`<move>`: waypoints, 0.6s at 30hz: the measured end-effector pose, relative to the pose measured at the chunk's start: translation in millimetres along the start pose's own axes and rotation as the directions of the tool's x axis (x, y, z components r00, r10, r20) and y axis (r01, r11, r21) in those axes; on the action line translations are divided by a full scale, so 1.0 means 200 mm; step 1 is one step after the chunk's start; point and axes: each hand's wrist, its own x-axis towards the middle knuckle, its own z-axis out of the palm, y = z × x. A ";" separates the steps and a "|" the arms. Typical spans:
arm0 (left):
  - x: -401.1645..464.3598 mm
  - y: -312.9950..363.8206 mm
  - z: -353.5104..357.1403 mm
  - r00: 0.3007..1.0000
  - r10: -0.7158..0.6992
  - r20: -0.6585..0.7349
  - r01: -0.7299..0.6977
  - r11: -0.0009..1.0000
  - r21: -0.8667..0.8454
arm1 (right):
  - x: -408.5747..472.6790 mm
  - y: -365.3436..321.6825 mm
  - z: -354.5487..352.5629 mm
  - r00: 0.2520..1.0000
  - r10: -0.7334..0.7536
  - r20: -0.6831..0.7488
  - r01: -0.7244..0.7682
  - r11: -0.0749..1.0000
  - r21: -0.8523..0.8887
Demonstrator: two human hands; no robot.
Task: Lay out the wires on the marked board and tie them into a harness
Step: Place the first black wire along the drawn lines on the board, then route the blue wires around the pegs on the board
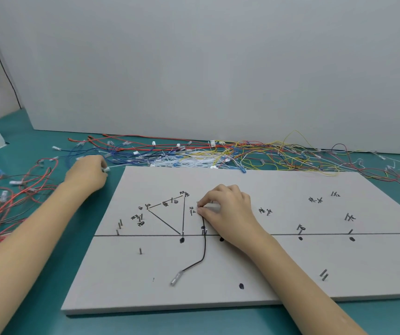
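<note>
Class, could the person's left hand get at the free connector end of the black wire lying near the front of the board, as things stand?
Probably yes, once freed. The left hand pinches a white connector off the board. The black wire has its connector end lying uncovered, with nothing between.

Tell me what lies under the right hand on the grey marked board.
Under the right hand, a thin black wire runs up to the pinching fingertips. The hand covers that wire's upper end and part of the drawn line on the grey marked board.
</note>
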 end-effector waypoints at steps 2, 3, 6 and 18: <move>-0.01 -0.01 0.01 0.998 0.005 -0.066 -0.007 1.000 -0.020 | 0.00 0.00 0.00 1.000 0.003 -0.001 -0.003 1.000 0.004; -0.02 -0.01 0.01 0.997 0.013 -0.079 -0.015 0.999 -0.031 | 0.00 0.00 0.00 1.000 0.004 0.000 -0.004 1.000 0.008; -0.03 -0.02 0.01 0.992 0.033 -0.125 -0.038 0.999 -0.039 | 0.00 0.00 0.00 1.000 0.005 0.004 -0.005 1.000 0.015; -0.18 0.18 -0.23 0.530 0.267 -0.805 -0.700 0.673 -0.238 | -0.02 -0.03 0.00 1.000 0.020 -0.009 -0.019 1.000 0.023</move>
